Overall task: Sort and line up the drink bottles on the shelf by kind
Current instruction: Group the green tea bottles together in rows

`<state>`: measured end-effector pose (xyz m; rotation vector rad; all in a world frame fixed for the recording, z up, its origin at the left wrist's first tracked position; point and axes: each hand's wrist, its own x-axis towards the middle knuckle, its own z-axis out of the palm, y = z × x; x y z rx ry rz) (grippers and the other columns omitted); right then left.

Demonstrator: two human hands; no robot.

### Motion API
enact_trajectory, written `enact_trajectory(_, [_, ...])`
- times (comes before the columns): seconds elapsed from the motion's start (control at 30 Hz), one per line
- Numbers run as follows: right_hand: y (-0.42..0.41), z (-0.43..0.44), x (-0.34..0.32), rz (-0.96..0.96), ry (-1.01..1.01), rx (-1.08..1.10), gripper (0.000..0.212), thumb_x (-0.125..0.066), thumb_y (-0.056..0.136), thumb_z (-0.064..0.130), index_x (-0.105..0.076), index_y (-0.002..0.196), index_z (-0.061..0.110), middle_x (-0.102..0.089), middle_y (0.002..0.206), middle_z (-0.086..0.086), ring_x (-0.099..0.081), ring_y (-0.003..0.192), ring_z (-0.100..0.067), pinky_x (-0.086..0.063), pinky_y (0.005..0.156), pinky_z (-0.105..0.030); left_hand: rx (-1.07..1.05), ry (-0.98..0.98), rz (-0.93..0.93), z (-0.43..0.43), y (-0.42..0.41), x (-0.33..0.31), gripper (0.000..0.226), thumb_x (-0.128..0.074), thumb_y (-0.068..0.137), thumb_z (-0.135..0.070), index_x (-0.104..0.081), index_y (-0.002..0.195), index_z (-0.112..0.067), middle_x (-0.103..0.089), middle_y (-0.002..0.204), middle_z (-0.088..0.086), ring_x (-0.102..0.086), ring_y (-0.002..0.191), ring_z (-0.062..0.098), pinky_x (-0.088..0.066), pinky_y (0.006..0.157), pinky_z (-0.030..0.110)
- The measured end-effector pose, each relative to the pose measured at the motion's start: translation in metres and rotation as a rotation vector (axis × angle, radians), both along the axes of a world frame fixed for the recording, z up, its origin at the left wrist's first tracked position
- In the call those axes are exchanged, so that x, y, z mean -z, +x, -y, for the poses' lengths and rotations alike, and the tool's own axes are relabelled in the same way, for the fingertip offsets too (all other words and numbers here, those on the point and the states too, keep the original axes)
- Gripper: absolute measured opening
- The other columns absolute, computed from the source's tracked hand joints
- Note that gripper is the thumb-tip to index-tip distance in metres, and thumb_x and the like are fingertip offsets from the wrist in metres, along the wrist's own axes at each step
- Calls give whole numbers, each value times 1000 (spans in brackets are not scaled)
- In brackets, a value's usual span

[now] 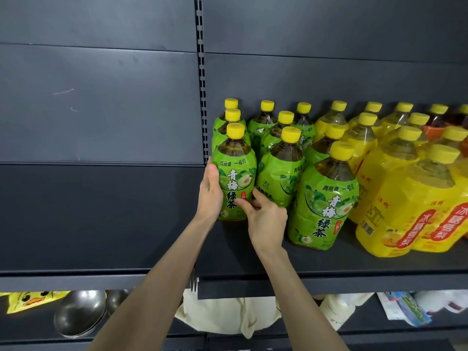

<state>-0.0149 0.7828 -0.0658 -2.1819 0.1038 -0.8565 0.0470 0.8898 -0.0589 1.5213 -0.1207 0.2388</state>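
Both grips on the front green tea bottle [234, 173], upright at the left end of the shelf [253, 259], at the near head of a row of three and just beside the slotted upright [202, 97]. Left grip [210, 191] laid flat against its left side, fingers straight and pointing up, pressing rather than clasping. Right grip [266, 219] closed on the lower body, thumb across the front of the label [234, 188], fingers tucked into the gap toward the next green tea bottle [281, 173] on the right. More green ones behind and to the right, then yellow bottles [395, 198] farther right.

Looks filled nearly to the shoulder with dark tea, so expect real weight: steady while standing, prone to slosh if tipped. Probably thin plastic under a glossy sleeve, likely to dent under a hard squeeze and to slide in a dry palm. Best taken around the mid-body with both sides supported, as now, or slid along the shelf without lifting. Avoid hauling by the yellow cap [235, 129] or the narrow neck alone; too little purchase for such a load. Keep upright and mind the neighbour, near enough to be knocked.
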Motion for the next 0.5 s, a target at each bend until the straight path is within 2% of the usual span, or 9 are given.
enact_trajectory(0.03, [1, 1, 0, -20, -33, 6, 53, -73, 80, 42, -66, 121, 9, -74, 86, -16, -69, 80, -34, -55, 75, -42, 0, 3, 2, 0, 0, 0, 60, -16, 99, -51, -43, 140, -15, -61, 127, 6, -57, 117, 13, -49, 93, 22])
enact_trajectory(0.1, [2, 1, -1, -74, -94, 16, 56, -67, 84, 46, -61, 128, 12, -74, 88, -16, -69, 83, -34, -55, 76, -42, -5, 6, 3, 1, 0, -1, 66, -18, 96, -57, -39, 142, -15, -56, 132, 7, -53, 121, 15, -47, 100, 31])
enact_trajectory(0.23, [2, -2, -3, -123, -91, 25, 58, -63, 86, 46, -57, 132, 11, -73, 88, -16, -69, 84, -34, -54, 76, -41, -9, 13, 23, 1, -5, -6, 78, -21, 88, -68, -36, 144, -14, -53, 136, 8, -50, 126, 18, -42, 106, 40])
enact_trajectory(0.3, [-2, -4, -3, -122, -79, 30, 57, -64, 86, 45, -57, 130, 9, -74, 87, -14, -69, 84, -33, -53, 76, -41, 26, 18, 21, -1, -8, -9, 80, -22, 83, -66, -36, 144, -15, -53, 135, 7, -50, 125, 17, -42, 105, 36])
enact_trajectory(0.37, [-7, -4, -3, -95, -38, 18, 54, -67, 86, 41, -58, 126, 7, -74, 89, -12, -69, 84, -32, -53, 76, -40, 52, 24, 0, -4, -12, -10, 80, -25, 81, -66, -39, 142, -16, -57, 130, 3, -53, 121, 13, -46, 97, 24])
enact_trajectory(0.43, [-12, -2, -5, -89, -8, -5, 48, -68, 86, 38, -60, 122, 7, -74, 95, -10, -70, 86, -29, -54, 77, -39, 43, 33, -3, -8, -19, -12, 69, -30, 85, -64, -47, 134, -19, -61, 119, -6, -57, 112, 5, -48, 84, 12])
enact_trajectory(0.5, [-18, 2, -6, -70, 7, -13, 40, -68, 88, 35, -63, 117, 8, -73, 100, -8, -69, 87, -25, -54, 77, -39, -11, 41, 4, -11, -28, -11, 53, -36, 93, -55, -51, 128, -18, -63, 114, -9, -58, 107, 2, -48, 81, 12])
